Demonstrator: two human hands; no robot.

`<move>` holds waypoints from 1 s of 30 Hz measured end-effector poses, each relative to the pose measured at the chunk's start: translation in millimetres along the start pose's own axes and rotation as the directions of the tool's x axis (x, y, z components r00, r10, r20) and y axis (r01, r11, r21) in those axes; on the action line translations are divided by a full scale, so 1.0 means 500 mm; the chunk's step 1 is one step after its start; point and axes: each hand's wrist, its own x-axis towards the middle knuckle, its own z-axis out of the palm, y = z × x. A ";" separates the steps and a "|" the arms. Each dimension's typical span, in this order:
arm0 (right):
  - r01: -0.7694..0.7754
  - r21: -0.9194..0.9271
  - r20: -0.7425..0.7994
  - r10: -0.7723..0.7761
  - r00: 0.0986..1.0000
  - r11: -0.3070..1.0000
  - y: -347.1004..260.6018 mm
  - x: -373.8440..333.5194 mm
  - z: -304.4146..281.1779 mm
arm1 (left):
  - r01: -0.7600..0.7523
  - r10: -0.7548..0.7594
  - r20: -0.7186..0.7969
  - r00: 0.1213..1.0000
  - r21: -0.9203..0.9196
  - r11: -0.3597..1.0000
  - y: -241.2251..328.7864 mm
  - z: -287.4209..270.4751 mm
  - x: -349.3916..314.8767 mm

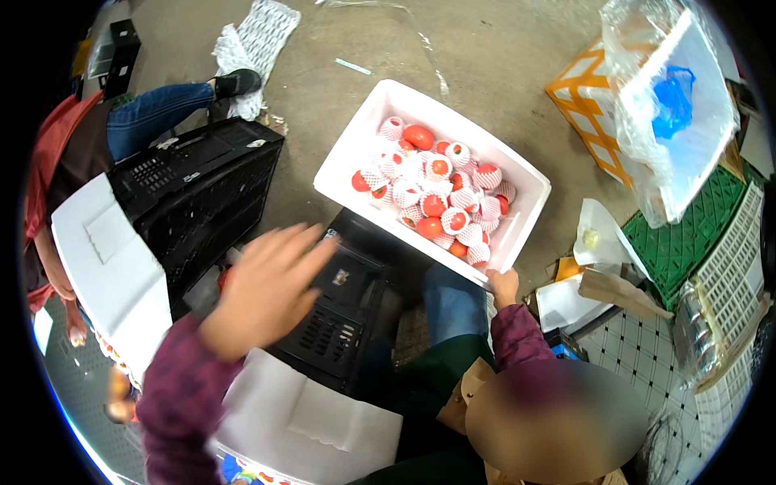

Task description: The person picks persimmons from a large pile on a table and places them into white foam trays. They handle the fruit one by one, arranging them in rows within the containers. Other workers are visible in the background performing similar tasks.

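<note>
A white foam box [524, 212] sits tilted in front of me, holding several round red fruits [434, 204] that look like tomatoes, many in white foam net sleeves. My right hand [503, 287] grips the box's near right corner, fingers over the rim. Smeared a little by motion, my left hand [267, 287] is raised with fingers stretched and nothing in it. It hovers over a black plastic crate [327, 311], to the left of the box and apart from it. Below my left forearm lies a white foam lid or box [315, 408].
Black crates [206, 174] stand at left, beside another person's leg [162, 117] and a white foam piece [113, 242]. At right are a taped foam box [598, 113] with a blue bag [672, 101], a green crate [679, 230] and loose cardboard [622, 289]. White netting [263, 40] lies behind.
</note>
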 end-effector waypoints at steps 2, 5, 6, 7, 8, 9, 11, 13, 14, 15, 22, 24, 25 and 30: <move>0.098 -0.149 -0.029 -0.103 0.994 0.984 -0.035 -0.007 -0.017 | -0.040 0.041 -0.003 0.999 0.168 0.985 -0.013 0.176 0.116; 0.056 -0.172 -0.014 -0.059 0.998 0.983 -0.103 -0.038 -0.048 | 0.057 -0.052 -0.027 0.998 0.248 0.967 -0.014 0.363 0.228; 0.054 -0.197 -0.010 -0.057 0.998 0.979 -0.124 -0.044 -0.059 | 0.102 -0.084 -0.084 0.993 0.254 0.962 -0.016 0.405 0.249; 0.064 -0.216 -0.010 -0.068 0.998 0.974 -0.153 -0.071 -0.075 | 0.170 -0.157 -0.075 0.985 0.221 0.960 -0.025 0.421 0.272; 0.058 -0.201 -0.025 -0.064 0.998 0.978 -0.150 -0.069 -0.083 | 0.076 -0.025 -0.205 0.979 0.248 0.966 -0.045 0.431 0.279; 0.055 -0.182 -0.033 -0.062 0.997 0.982 -0.151 -0.072 -0.086 | 0.001 0.048 -0.200 0.979 0.237 0.971 -0.053 0.407 0.287; -0.004 0.018 -0.004 0.004 1.000 1.000 -0.131 -0.079 -0.099 | -0.126 0.174 -0.196 0.965 0.238 0.963 -0.050 0.362 0.280; -0.078 0.163 0.079 0.065 0.995 0.984 -0.118 -0.099 -0.133 | -0.229 0.285 -0.195 0.938 0.265 0.937 -0.012 0.285 0.259; -0.054 0.211 0.098 0.034 0.995 0.976 -0.121 -0.118 -0.153 | -0.257 0.303 -0.145 0.942 0.269 0.928 0.009 0.243 0.241; -0.079 0.294 0.156 0.034 0.987 0.952 -0.128 -0.139 -0.183 | -0.283 0.319 -0.100 0.943 0.268 0.921 0.034 0.203 0.219; 0.110 0.278 0.186 -0.166 0.968 0.954 -0.312 -0.477 -0.433 | -0.363 0.400 -0.295 0.868 0.173 0.915 0.187 -0.053 -0.155; 0.174 0.283 0.193 -0.233 0.953 0.943 -0.365 -0.598 -0.493 | -0.296 0.404 -0.423 0.811 0.298 0.907 0.234 -0.117 -0.292; 0.311 0.366 0.122 -0.377 0.918 0.877 -0.384 -0.681 -0.507 | -0.265 0.409 -0.461 0.788 0.347 0.900 0.258 -0.159 -0.370; 0.670 0.314 -0.020 -0.701 0.713 0.672 -0.489 -0.982 -0.535 | -0.081 0.393 -0.716 0.577 0.429 0.900 0.283 -0.185 -0.696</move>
